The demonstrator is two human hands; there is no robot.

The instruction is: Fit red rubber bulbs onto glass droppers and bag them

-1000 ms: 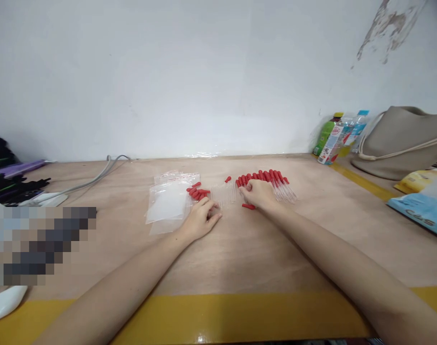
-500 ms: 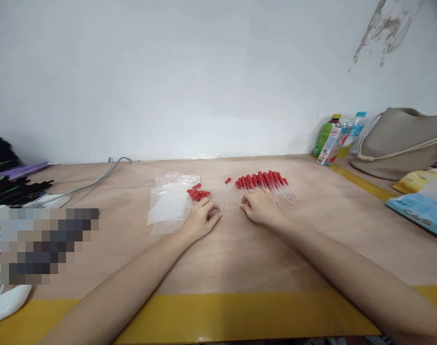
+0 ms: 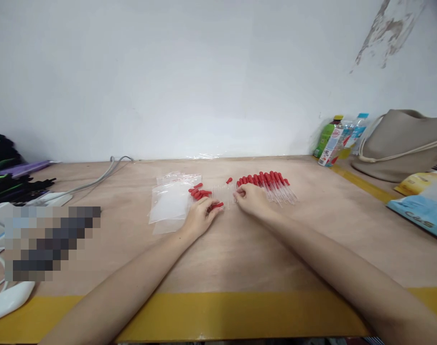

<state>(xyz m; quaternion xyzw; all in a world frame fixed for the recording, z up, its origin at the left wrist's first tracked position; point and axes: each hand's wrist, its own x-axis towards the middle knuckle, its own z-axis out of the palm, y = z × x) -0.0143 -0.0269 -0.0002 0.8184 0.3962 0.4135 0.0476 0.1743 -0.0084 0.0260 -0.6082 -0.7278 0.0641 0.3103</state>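
Observation:
My left hand (image 3: 200,215) is closed, with a red rubber bulb (image 3: 217,206) between thumb and fingers. Just behind it lies a small pile of red bulbs (image 3: 199,192), and one single bulb (image 3: 229,180) sits farther back. Clear dropper tubes (image 3: 223,193) lie side by side between my hands. My right hand (image 3: 252,200) pinches at the right end of this row, on what looks like one clear tube, mostly hidden by the fingers. Beyond that hand, assembled droppers with red bulbs (image 3: 272,179) lie in a row, partly covered by it.
Clear zip bags (image 3: 171,201) lie left of the bulbs. A grey cable (image 3: 96,181) and black items (image 3: 20,191) are at the far left. Bottles (image 3: 329,141), a grey drawstring bag (image 3: 401,143) and a blue package (image 3: 415,213) stand or lie at the right.
A red bulb now shows in my left fingers, where none was visible before. My right hand has moved slightly left and back, onto the end of the tube row, with its fingers pinched.

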